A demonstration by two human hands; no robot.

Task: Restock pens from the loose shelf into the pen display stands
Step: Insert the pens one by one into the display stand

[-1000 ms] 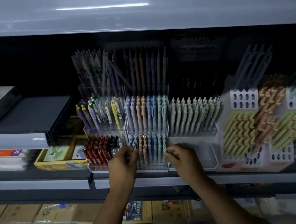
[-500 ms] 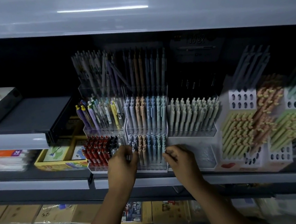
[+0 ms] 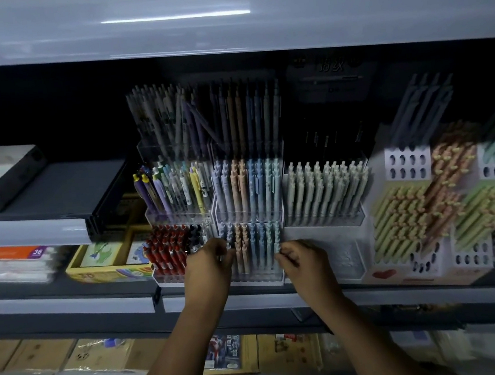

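Two bare hands: left hand (image 3: 208,266), right hand (image 3: 305,262). Two clear tiered acrylic pen stands (image 3: 179,216). One yellow cardboard box (image 3: 109,274).

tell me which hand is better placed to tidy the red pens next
Left. The left hand is next to the red pens, at the left edge of the pastel pens; the right hand is at their right edge, farther off.

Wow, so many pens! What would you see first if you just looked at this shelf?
Two hands, the left hand and the right hand, reach up to the front row of pastel pens in the middle clear stand, with fingertips at either end of the row. Just left of them sits a bright block of red pens. To the right, a white stand bristles with slanted yellow-green pens.
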